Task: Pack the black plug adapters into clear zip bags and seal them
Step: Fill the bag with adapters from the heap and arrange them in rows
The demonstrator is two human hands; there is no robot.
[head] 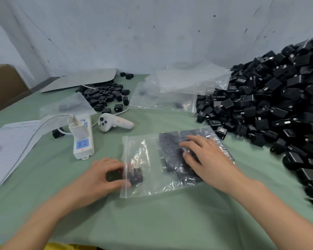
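Item one, main stock: a heap of black plug adapters from 2 to 4 o'clock, I judge banked within the right arm's reach for feeding. Item two, the clear zip bag at centre, lying flat with its zip mouth turned to 9 o'clock; rows of adapters fill its 3 o'clock half. Item three, my right hand, grip apart, fingers flat on the packed rows, seemingly to pin the bag and stop the rows sliding. Item four, my left hand at the mouth, grip clamped on a single adapter, apparently feeding it in beside one already just inside. The bag is unsealed. Surface: a tabletop under green cloth. Room: a scuffed pale wall at 12 o'clock. Sundries, descending: spare clear bags at 1 o'clock; a cardboard box at 10; lined paper with a pen at 9; a smaller adapter pile at 11; a white power strip; a white handheld controller.
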